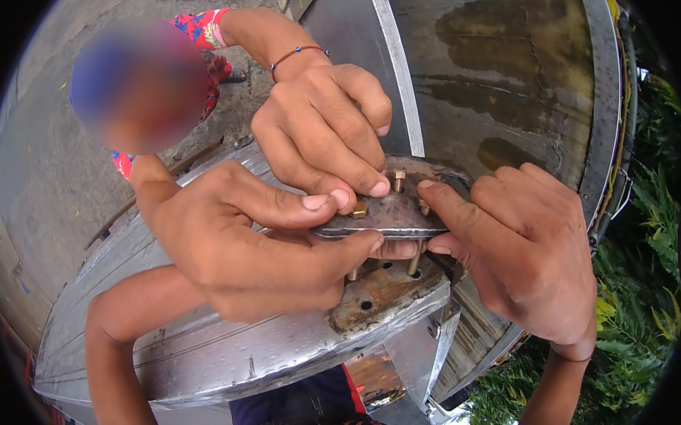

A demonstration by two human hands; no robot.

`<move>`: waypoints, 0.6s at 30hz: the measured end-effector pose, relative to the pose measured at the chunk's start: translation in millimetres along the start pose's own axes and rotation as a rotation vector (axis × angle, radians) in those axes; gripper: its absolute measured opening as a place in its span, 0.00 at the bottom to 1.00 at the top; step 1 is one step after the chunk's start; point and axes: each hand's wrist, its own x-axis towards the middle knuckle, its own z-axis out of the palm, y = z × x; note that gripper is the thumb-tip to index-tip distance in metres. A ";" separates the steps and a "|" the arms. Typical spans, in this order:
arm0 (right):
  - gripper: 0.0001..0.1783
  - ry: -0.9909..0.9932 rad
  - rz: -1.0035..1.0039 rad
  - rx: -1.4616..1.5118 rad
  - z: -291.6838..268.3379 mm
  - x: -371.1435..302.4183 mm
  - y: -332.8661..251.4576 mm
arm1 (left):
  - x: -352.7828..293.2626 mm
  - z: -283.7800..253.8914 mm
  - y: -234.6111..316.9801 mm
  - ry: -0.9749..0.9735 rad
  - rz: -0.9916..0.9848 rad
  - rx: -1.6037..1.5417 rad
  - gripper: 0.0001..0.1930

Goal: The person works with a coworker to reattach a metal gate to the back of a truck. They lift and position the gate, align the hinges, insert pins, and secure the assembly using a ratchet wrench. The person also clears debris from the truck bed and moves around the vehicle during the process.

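A dark metal plate (401, 215) with rounded ends is held a little above a worn metal surface (336, 311). Brass-coloured bolts stand through it: one hex head (400, 177) at the far side, another bolt (359, 209) at the left. A bolt shank (415, 260) sticks out below, over drilled holes. My left hand (248, 246) is closed at the plate's left end, thumb along its near edge. My right hand (525, 247) pinches the right end, index finger by a bolt head, thumb underneath. A co-worker's hand (321, 128) touches the plate's top. Whose fingertips show beneath is unclear.
The co-worker (164, 83) stands at the far left on concrete ground (40, 138). A long curved silver metal body (198, 350) runs left under my hands. At the far right lies a wet, stained panel (506, 75), with green leaves (650, 249) beyond it.
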 end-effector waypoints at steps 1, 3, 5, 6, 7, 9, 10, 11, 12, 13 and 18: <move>0.24 0.002 0.003 0.007 4.2 -1.2 5.4 | 2.0 5.9 6.7 0.004 -0.001 0.007 0.03; 0.25 0.001 0.005 0.031 8.5 -2.7 11.2 | 7.5 10.2 19.1 -0.001 0.004 0.032 0.04; 0.24 -0.011 0.005 0.052 7.4 -2.9 11.1 | 11.5 5.7 28.1 -0.017 0.017 0.068 0.05; 0.24 -0.020 0.005 0.056 6.3 -2.8 9.9 | 12.2 4.7 31.9 -0.022 0.023 0.085 0.06; 0.24 -0.032 0.005 0.049 5.0 -3.8 6.5 | 11.0 1.8 33.2 -0.050 0.028 0.053 0.06; 0.24 -0.053 -0.007 0.036 3.5 -3.9 0.8 | 4.5 -2.9 35.0 -0.104 0.032 -0.010 0.06; 0.24 -0.059 -0.015 0.028 3.2 -3.1 -1.6 | 0.5 -5.0 34.7 -0.126 0.033 -0.042 0.06; 0.24 -0.062 -0.021 0.026 3.4 -1.9 -1.6 | -0.4 -7.3 33.6 -0.151 0.042 -0.076 0.06; 0.24 -0.065 -0.030 0.025 3.8 -0.2 -1.7 | -1.2 -11.2 33.2 -0.178 0.055 -0.105 0.06; 0.24 -0.067 -0.037 0.030 5.3 2.0 -0.3 | -0.2 -17.2 37.2 -0.219 0.073 -0.107 0.07; 0.23 -0.089 -0.006 0.056 11.6 -4.3 0.2 | 67.7 -56.3 65.6 -0.784 0.443 0.251 0.07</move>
